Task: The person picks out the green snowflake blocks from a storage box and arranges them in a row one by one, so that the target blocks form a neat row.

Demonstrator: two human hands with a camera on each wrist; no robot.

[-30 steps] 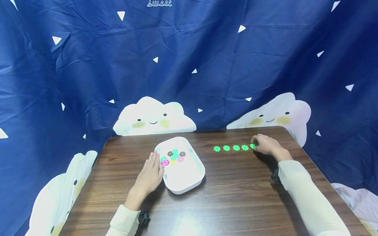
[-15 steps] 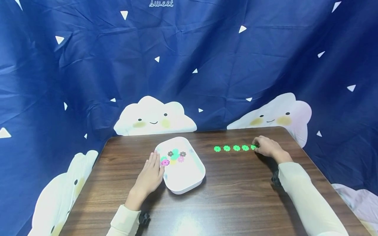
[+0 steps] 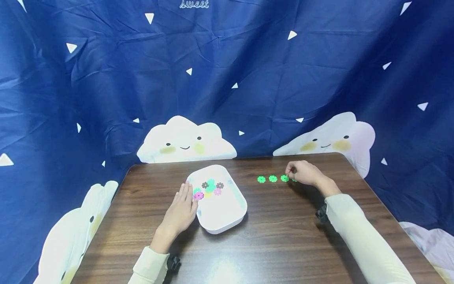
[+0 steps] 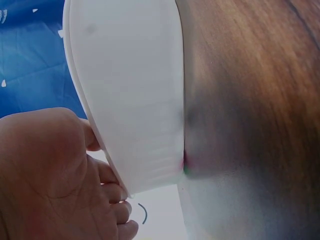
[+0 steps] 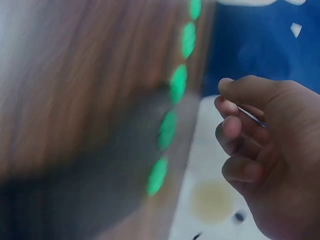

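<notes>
My left hand [image 3: 179,209] lies along the left rim of a white tray [image 3: 227,213], fingers straight. In the left wrist view its fingertips [image 4: 114,192] reach over the tray's edge. Small flower-shaped plastic discs lie in the tray, among them a magenta disc [image 3: 199,195] near my left thumb and a turquoise disc [image 3: 211,186]. Over the right end of a row of green flower discs [image 3: 272,178] hovers my right hand [image 3: 306,172], fingers loosely curled with nothing between them. The right wrist view shows the rightmost green disc [image 5: 157,176], which the hand hides in the head view.
The brown wooden table [image 3: 269,236] ends at the back against a blue curtain [image 3: 255,79] with cloud prints. Two brown discs, a yellow disc [image 3: 208,195] and a pink disc [image 3: 217,191] also lie in the tray.
My right hand has let go of the rightmost green disc and moved left and up over the row. The left hand and the tray stay where they were.
</notes>
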